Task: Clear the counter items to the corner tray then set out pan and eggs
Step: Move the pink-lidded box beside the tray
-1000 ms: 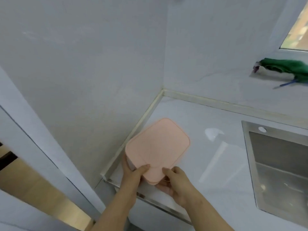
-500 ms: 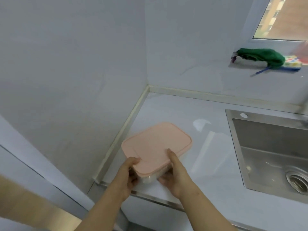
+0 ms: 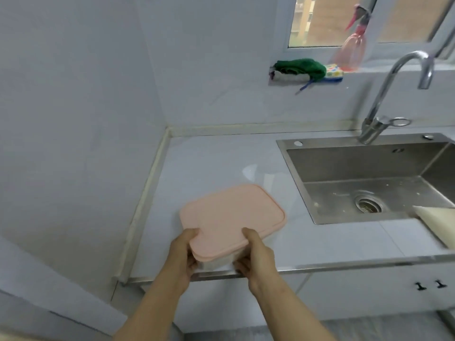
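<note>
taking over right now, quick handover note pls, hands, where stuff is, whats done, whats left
Left hand: grips the near left corner of the pink-lidded container, thumb on the lid.
Right hand: grips its near right corner likewise.
Container: at the counter's front edge, left of the sink; resting or lifted, cannot tell.
Done: nothing the view confirms.
Left: take the container to the corner tray, then set out pan and eggs; tray, pan and eggs are not in view.
</note>
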Available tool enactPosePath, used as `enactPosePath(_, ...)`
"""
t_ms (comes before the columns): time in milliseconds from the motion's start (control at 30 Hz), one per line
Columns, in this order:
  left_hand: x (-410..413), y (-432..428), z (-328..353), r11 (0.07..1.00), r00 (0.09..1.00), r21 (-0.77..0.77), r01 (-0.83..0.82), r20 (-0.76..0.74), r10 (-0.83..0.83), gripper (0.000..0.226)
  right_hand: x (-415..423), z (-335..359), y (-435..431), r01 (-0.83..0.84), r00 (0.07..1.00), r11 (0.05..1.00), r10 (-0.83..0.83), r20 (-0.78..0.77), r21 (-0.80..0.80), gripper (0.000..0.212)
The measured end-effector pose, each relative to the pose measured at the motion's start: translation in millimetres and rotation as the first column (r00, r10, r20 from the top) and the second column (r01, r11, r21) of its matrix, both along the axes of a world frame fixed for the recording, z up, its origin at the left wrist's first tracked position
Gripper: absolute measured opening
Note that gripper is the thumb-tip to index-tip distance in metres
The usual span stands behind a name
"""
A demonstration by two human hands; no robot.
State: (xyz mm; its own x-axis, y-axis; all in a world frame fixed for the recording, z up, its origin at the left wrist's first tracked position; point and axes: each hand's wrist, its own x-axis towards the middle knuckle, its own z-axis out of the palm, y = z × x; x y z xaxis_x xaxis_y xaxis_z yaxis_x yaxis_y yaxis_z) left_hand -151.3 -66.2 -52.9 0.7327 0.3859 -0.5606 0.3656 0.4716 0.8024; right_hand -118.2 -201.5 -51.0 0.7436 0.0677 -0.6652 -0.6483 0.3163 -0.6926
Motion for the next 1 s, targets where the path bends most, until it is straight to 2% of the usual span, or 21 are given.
enactPosePath(100,2.5,-28.9,3.1,0.994,0.995,-0.057,0.094,0.017,-0.093,0.015,-10.0,12.2,-30.1,0.128,0.992,0.992,-0.128,0.023,0.010,0.018)
enactPosePath(200,9.6,-65.5,4.0,0.995,0.993,-0.058,0.087,0.085,-0.082,0.021,-21.8,27.4,-62.9,0.221,0.974,0.974,-0.224,0.046,0.059,0.012)
enactPosePath(300,9.5,-124.1,10.5,0.974,0.973,-0.080,0.212,0.109,-0.202,0.027,-42.8,36.2,-116.2,0.359,0.930,0.928,-0.365,0.050,0.104,0.008)
enactPosePath(367,2.4,-167.5,13.6,0.923,0.930,-0.134,0.360,0.126,-0.345,0.028,-60.1,36.0,-157.5,0.456,0.885,0.883,-0.463,0.045,0.112,0.008)
enactPosePath(467,-18.0,-233.0,11.1,0.804,0.828,-0.203,0.559,0.185,-0.529,0.046,-92.2,26.7,-219.3,0.580,0.809,0.807,-0.587,0.043,0.107,0.026)
enactPosePath(567,-51.6,-303.0,1.2,0.705,0.751,-0.256,0.661,0.212,-0.626,0.059,-135.5,17.7,-281.5,0.699,0.710,0.708,-0.704,0.026,0.096,0.034)
enactPosePath(700,-109.8,-404.5,-10.7,0.699,0.757,-0.318,0.640,0.111,-0.643,0.065,-204.9,9.8,-365.1,0.794,0.601,0.599,-0.799,0.014,0.098,0.038)
enactPosePath(767,-136.3,-447.3,-15.9,0.732,0.770,-0.279,0.622,0.049,-0.636,0.051,-232.8,5.4,-394.9,0.827,0.556,0.554,-0.831,0.009,0.100,0.037)
enactPosePath(833,-166.5,-486.6,-16.2,0.717,0.746,-0.255,0.649,0.026,-0.666,0.043,-261.2,4.2,-423.6,0.855,0.512,0.510,-0.859,0.004,0.089,0.035)
enactPosePath(867,-180.9,-504.0,-15.2,0.682,0.709,-0.251,0.687,0.028,-0.704,0.042,-274.4,4.2,-437.3,0.870,0.488,0.486,-0.873,0.000,0.083,0.034)
enactPosePath(1000,-228.8,-562.2,-5.5,0.450,0.475,-0.236,0.861,0.062,-0.878,0.040,-330.4,4.1,-492.5,0.935,0.350,0.349,-0.937,-0.003,0.066,0.031)
